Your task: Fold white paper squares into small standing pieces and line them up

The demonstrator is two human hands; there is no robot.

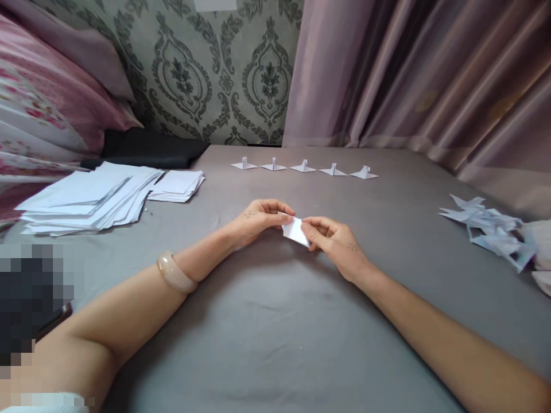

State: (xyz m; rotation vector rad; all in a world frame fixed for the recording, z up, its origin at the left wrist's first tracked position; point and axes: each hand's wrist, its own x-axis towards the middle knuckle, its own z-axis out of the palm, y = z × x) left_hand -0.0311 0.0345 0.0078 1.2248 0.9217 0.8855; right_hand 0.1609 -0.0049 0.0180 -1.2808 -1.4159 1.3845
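Note:
A small piece of folded white paper (295, 230) is held between both hands over the middle of the grey cloth surface. My left hand (262, 218) pinches its upper left part, thumb on top. On the other side, my right hand (330, 238) grips the right edge between thumb and fingers. The fingers behind the paper are partly hidden. Beyond the hands, several folded white paper figures (304, 166) stand in a row, each with flat pointed sides and an upright middle.
At the left lie a stack of large white sheets (86, 198) and a smaller stack of paper squares (177, 186). Folded paper pieces (495, 226) are heaped at the far right. A black cloth (150, 148) lies at the back left. Purple curtains (365, 69) hang behind.

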